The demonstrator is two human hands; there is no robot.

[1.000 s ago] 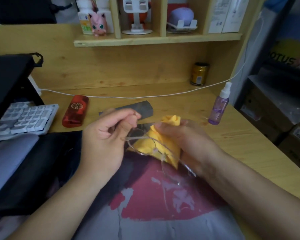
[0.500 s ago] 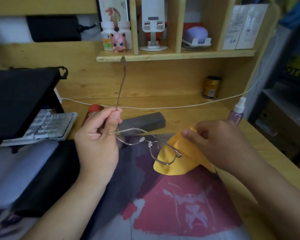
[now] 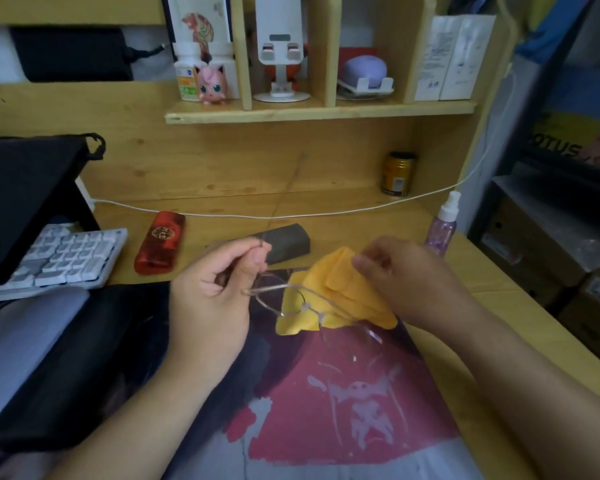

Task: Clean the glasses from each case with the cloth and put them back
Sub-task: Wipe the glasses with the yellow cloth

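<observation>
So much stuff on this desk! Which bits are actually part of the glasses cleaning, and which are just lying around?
Part of the job:
- glasses, held by the left hand
- yellow cloth, held by the right hand
- red case
- grey case

Just lying about:
- keyboard
- spray bottle
- can
- white cable
- pink figure

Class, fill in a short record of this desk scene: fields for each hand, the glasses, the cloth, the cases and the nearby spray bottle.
left hand: pinches the glasses by one end of the frame
right hand: grips the yellow cloth
glasses: thin metal frame, held above the mat, against the cloth
yellow cloth: bunched behind the lenses
red case: on the desk, closed
grey case: behind the hands
spray bottle: upright, at the right
</observation>
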